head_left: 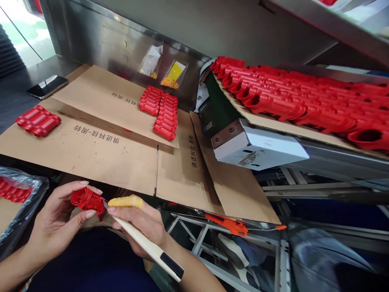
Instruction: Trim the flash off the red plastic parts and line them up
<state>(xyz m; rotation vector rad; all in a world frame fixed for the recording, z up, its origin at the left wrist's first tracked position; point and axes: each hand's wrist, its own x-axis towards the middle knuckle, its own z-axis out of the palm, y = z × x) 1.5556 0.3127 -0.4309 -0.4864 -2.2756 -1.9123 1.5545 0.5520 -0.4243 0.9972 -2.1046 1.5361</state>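
My left hand (62, 217) grips a red plastic part (88, 200) with a round open end, fingers and thumb around its sides. In my right hand (141, 221) is a knife with a cream handle (148, 245) and a dark patch near its end. The knife's short blade (105, 205) meets the right side of the red part. A yellow finger cot (126, 202) covers one finger of my right hand. Both hands are in front of my body, at the near edge of the cardboard-covered table.
Cardboard sheets (133, 166) bear red parts (38, 121) on the left and more red parts (165, 117) behind. A phone (48, 86) and small bags (174, 75) lie farther back. Rows of red parts (273, 93) fill the conveyor at right. A lined bin (36, 190) stands lower left; an orange-handled tool (227, 224) is right.
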